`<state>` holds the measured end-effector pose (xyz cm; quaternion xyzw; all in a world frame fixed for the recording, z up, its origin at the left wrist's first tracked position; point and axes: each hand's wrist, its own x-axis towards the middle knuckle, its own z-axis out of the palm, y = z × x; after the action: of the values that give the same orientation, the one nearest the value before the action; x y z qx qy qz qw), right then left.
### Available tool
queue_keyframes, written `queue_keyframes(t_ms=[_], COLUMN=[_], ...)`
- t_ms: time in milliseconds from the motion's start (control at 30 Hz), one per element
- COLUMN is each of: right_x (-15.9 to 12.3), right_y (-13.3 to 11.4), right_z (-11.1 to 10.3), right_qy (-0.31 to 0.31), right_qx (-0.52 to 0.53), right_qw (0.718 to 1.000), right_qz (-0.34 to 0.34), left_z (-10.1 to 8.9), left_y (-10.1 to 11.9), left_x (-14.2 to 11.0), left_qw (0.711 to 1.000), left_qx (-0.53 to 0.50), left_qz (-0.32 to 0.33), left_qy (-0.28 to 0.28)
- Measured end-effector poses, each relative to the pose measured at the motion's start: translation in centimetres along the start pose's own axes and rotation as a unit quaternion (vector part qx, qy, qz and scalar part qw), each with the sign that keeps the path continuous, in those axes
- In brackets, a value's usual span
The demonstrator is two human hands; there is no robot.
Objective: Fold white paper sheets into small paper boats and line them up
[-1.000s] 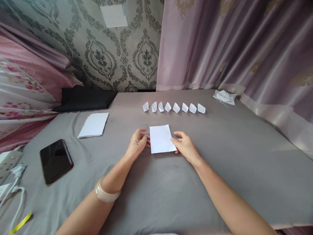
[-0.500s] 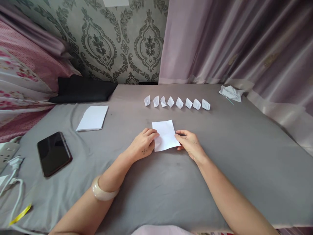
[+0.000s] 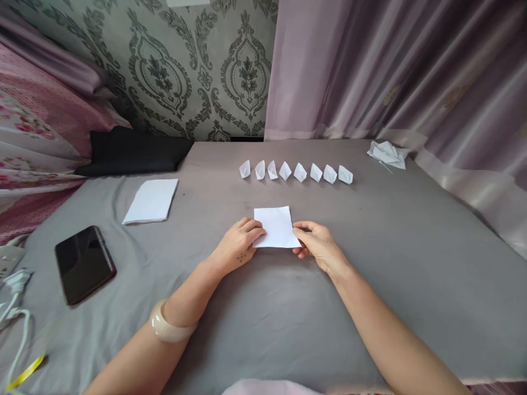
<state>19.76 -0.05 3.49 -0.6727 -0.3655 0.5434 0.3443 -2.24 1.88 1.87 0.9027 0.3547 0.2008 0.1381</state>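
Observation:
A square sheet of white paper (image 3: pixel 276 226) is between my two hands, its near edge tipped up off the grey cloth. My left hand (image 3: pixel 242 241) is closed on its left side, with the thumb and fingertips at the edge. On the opposite side my right hand (image 3: pixel 315 241) pinches the near right corner, thumb on top and fingers partly hidden beneath. Beyond the sheet stands a row of several small folded paper boats (image 3: pixel 300 173). A stack of white paper (image 3: pixel 152 201) lies to the left.
A dark phone (image 3: pixel 85 265) lies at left, near a white plug and cable (image 3: pixel 17 282) with a yellow tag (image 3: pixel 25 373). Black cloth (image 3: pixel 135 152) rests at the back left. Crumpled white paper (image 3: pixel 387 153) sits at the back right, below the curtain (image 3: pixel 354 71).
The sheet's near edge has been raised and levelled, so the paper looks shorter from front to back. Both hands keep their hold. My view has shifted slightly.

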Motion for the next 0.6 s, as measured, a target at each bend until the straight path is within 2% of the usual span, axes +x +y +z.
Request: queue_keyframes(t_ms=[67, 167, 267, 333, 400, 467, 600], right_x=[0.1, 0.2, -0.1, -0.3, -0.5, -0.4, 0.3], right_y=[0.2, 0.4, 0.6, 0.6, 0.7, 0.7, 0.9], right_z=[-0.4, -1.3, -2.1, -2.5, -2.6, -2.5, -1.8], right_qy=[0.015, 0.035, -0.038, -0.086, -0.103, -0.095, -0.04], right_qx=[-0.091, -0.239, -0.33, -0.357, -0.368, -0.366, -0.346], right_qw=[0.994, 0.944, 0.891, 0.875, 0.872, 0.877, 0.894], right_qz=[-0.066, -0.225, -0.311, -0.315, -0.306, -0.298, -0.283], left_z=[0.1, 0.1, 0.1, 0.2, 0.3, 0.3, 0.5], left_y=[0.0, 0.1, 0.4, 0.7, 1.2, 1.7, 2.1], left_x=[0.0, 0.0, 0.0, 0.0, 0.1, 0.2, 0.4], left_qw=[1.0, 0.999, 0.999, 0.997, 0.992, 0.985, 0.967], left_qx=[0.005, 0.008, -0.002, -0.02, -0.045, -0.061, -0.066], left_qz=[-0.012, -0.033, -0.054, -0.076, -0.11, -0.152, -0.236], left_qy=[0.002, 0.002, 0.007, 0.016, 0.033, 0.051, 0.062])
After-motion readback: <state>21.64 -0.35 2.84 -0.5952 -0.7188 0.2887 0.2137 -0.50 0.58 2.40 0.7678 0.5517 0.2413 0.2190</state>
